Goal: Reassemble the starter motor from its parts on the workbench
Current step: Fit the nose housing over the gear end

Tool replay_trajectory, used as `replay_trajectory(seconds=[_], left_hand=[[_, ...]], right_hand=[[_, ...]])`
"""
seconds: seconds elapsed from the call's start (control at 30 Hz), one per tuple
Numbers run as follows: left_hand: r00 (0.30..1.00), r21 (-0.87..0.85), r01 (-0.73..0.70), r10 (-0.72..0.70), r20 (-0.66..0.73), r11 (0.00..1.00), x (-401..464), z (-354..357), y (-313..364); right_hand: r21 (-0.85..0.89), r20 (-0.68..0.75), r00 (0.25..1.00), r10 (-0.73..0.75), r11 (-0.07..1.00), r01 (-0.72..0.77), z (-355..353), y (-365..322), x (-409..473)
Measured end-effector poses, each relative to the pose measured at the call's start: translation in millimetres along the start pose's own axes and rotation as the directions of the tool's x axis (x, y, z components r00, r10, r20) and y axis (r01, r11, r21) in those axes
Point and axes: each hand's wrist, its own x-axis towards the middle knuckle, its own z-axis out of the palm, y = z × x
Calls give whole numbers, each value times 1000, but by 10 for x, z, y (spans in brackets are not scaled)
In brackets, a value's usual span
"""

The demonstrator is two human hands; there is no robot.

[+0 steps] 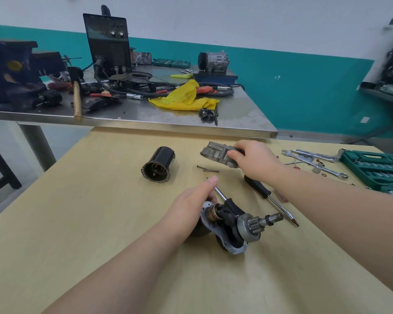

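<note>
1. Head view: two bare hands are working at a pale wooden workbench (100, 223), where three starter motor parts are lying.
2. The left hand (192, 200) is gripping the rear of one partly built assembly (232, 225), lying on its side near the front of the bench, its pinion gear and shaft (262, 220) pointing right.
3. The right hand (254, 160) is closing its fingers over one grey cast housing (216, 152), resting farther back on the bench.
4. One black cylindrical motor casing (159, 165) is lying left of the housing, its open end facing the camera.
5. Two black-handled screwdrivers are lying between the hands: one (270, 198) under the right forearm, one (222, 196) touching the assembly.
6. Two small bolts (208, 169) are lying just before the housing.
7. One green socket set (377, 168) and several wrenches (313, 158) are sitting at far right.
</note>
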Motion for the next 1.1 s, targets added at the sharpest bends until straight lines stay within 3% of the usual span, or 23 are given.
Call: replay_trajectory(seconds=[0.13,0.3,0.53,0.7,0.83,1.0,1.1], left_hand=[[999,-26,31,-31,-35,999,12,7,41],[979,1,69,-68,-193,998,-11,17,53],[966,-41,90,-97,-240,995,-116,36,73],[981,-12,17,-19,-195,1000,-212,33,27],[991,9,-77,78,-107,997,-254,21,56],[983,27,-88,91,-156,996,-293,34,80],[976,87,-163,174,-130,983,-319,23,92]], right_hand=[[123,-104,995,12,992,1,-109,19,-199],[309,-258,964,65,951,19,-204,145,-744],[657,-381,905,187,744,122,-110,214,-1389],[710,-428,881,201,678,190,-24,280,-1560],[662,-456,877,152,716,220,-69,304,-1620],[605,-459,887,47,748,274,-23,213,-1691],[580,-437,899,-7,762,288,36,183,-1721]])
